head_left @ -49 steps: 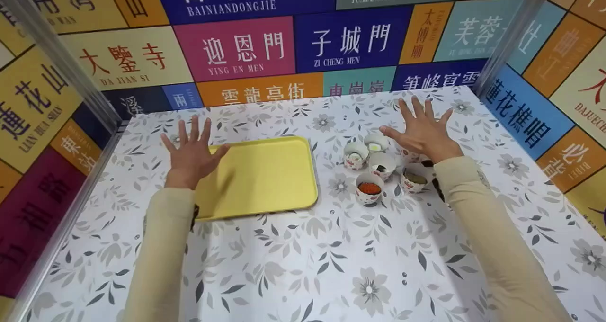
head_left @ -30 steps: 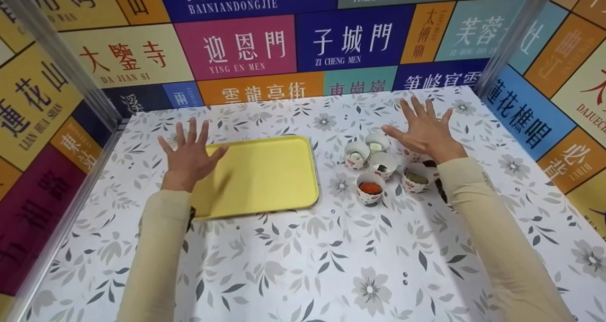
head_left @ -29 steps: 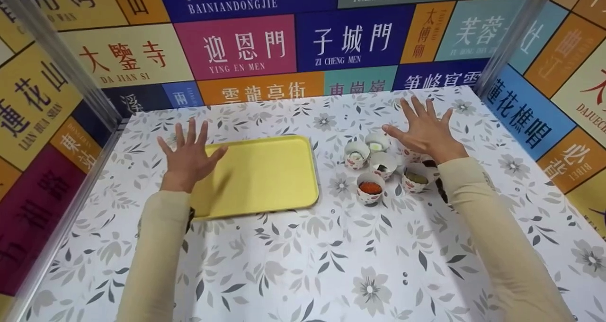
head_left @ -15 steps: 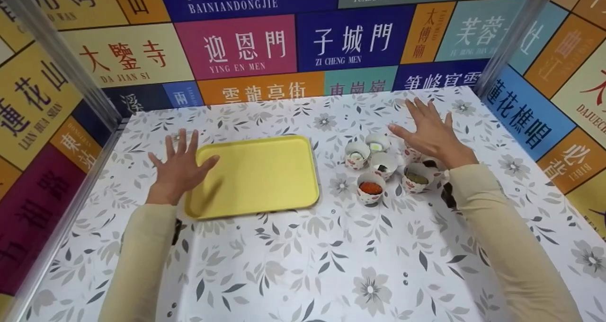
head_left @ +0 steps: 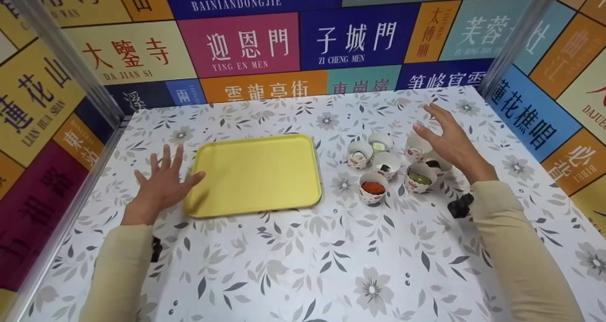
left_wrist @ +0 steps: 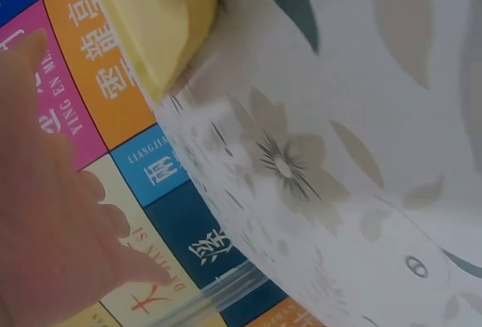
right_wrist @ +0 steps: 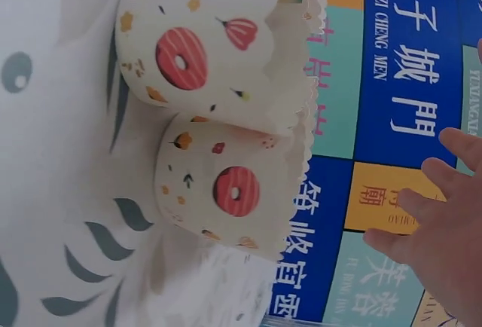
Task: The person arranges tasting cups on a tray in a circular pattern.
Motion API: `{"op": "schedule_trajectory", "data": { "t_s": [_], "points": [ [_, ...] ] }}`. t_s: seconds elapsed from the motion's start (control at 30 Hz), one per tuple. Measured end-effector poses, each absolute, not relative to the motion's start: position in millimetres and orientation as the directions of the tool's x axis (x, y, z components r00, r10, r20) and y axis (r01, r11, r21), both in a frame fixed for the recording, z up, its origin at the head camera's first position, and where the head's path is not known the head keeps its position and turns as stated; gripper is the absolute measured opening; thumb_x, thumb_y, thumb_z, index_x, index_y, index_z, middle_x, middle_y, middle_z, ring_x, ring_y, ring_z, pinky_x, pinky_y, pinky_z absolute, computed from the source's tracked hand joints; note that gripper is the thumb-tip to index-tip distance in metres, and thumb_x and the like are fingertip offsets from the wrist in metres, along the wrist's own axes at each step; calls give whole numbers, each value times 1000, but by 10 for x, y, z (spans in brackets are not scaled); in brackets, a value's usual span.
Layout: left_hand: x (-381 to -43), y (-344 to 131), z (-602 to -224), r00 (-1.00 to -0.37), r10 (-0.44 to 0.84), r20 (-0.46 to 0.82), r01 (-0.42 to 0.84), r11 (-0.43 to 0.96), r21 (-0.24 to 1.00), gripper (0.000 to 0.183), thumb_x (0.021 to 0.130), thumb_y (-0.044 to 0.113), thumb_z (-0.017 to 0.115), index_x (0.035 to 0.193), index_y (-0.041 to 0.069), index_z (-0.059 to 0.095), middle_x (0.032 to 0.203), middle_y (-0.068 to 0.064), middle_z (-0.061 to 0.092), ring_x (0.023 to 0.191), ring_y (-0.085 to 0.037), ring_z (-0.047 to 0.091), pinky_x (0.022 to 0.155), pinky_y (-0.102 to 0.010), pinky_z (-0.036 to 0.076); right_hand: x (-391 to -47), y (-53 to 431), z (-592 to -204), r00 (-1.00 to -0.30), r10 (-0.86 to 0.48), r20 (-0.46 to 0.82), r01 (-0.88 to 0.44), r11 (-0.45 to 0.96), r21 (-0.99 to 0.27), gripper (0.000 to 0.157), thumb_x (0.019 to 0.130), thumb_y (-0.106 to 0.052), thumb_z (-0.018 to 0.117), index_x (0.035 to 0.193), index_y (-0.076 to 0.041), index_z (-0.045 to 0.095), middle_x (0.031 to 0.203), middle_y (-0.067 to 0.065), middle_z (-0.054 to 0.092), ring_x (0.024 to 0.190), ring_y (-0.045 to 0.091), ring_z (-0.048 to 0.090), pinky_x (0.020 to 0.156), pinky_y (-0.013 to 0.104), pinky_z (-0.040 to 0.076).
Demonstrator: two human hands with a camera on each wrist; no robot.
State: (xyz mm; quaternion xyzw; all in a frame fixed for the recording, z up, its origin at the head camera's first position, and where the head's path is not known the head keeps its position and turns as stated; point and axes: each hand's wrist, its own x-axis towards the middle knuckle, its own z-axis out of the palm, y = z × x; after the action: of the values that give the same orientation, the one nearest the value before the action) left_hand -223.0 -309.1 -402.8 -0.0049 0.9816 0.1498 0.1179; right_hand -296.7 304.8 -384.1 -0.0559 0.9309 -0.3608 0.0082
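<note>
My left hand point(head_left: 163, 182) hovers with spread fingers beside the left edge of a yellow tray point(head_left: 255, 175), holding nothing. In the left wrist view, that hand point(left_wrist: 68, 214) is blurred and one tray corner point(left_wrist: 162, 18) shows. My right hand point(head_left: 454, 144) is over the far right of a cluster of paper cups, its fingers loosely extended and holding nothing. One cup has orange-red grains point(head_left: 373, 188), another something olive green point(head_left: 420, 179). A cup with dark contents point(head_left: 435, 165) is partly behind others. The right wrist view shows donut-printed cups point(right_wrist: 226, 184) beside the hand point(right_wrist: 437, 229).
More cups stand in the cluster: a back one point(head_left: 379, 143), a left one point(head_left: 360, 155) and a middle one point(head_left: 386, 165). The flowered tablecloth point(head_left: 293, 260) covers the table. Colourful lettered panels point(head_left: 239, 45) wall the back and sides. A black wrist device point(head_left: 460, 206) shows at the right cuff.
My left hand has moved left and nearer me, off the tray. My right hand has shifted right and its fingers have drawn closer together, uncovering more cups. The tray and cups have stayed put.
</note>
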Motion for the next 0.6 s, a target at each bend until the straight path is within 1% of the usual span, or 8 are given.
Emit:
{"op": "schedule_trajectory", "data": {
  "t_s": [0.13, 0.23, 0.3, 0.4, 0.47, 0.6],
  "points": [
    [-2158, -3155, -4053, -955, 66, -291, -35, 944, 328, 101, 95, 76, 32, 159, 16, -18, 163, -25, -24, 145, -59, -19, 104, -85, -15, -2893, 3140, -3898, -994, -99, 45, -100, 664, -741, 81, 97, -60, 52, 162, -27, 18, 171, 9, 7, 157, 38, 6, 122, 68, 11],
    [-2104, -3193, -4076, -940, 101, -326, -31, 926, 377, 101, 95, 75, 34, 159, 17, -19, 163, -25, -23, 146, -60, -18, 104, -84, -16, -2834, 3217, -3943, -995, -89, 54, -97, 604, -791, 77, 99, -53, 54, 162, -28, 19, 171, 9, 11, 157, 35, 9, 125, 61, 15],
    [-2074, -3225, -4096, -933, 122, -340, -33, 909, 416, 102, 96, 73, 38, 158, 17, -20, 163, -26, -24, 146, -60, -18, 104, -84, -15, -2808, 3266, -3978, -994, -86, 60, -98, 566, -819, 74, 100, -50, 54, 162, -27, 19, 171, 8, 11, 157, 36, 10, 124, 62, 17],
    [-2030, -3281, -4130, -920, 141, -367, -49, 885, 462, 105, 95, 71, 43, 158, 17, -20, 162, -26, -25, 145, -59, -19, 104, -85, -12, -2789, 3333, -4032, -993, -98, 70, -112, 524, -844, 72, 102, -43, 54, 162, -24, 19, 170, 9, 13, 156, 36, 13, 122, 64, 19],
    [-2001, -3313, -4167, -914, 146, -378, -57, 877, 477, 107, 94, 71, 47, 158, 17, -20, 162, -26, -26, 145, -59, -19, 104, -85, -10, -2787, 3373, -4078, -990, -113, 79, -126, 503, -855, 72, 102, -39, 55, 162, -21, 19, 170, 10, 15, 155, 38, 15, 121, 65, 21],
    [-1945, -3344, -4246, -906, 159, -393, -55, 875, 481, 111, 92, 69, 52, 159, 16, -18, 162, -28, -23, 144, -61, -19, 108, -83, -4, -2768, 3458, -4145, -989, -144, 39, -104, 474, -874, 71, 102, -34, 56, 162, -20, 20, 169, 11, 16, 155, 39, 17, 121, 64, 22]
  ]
}}
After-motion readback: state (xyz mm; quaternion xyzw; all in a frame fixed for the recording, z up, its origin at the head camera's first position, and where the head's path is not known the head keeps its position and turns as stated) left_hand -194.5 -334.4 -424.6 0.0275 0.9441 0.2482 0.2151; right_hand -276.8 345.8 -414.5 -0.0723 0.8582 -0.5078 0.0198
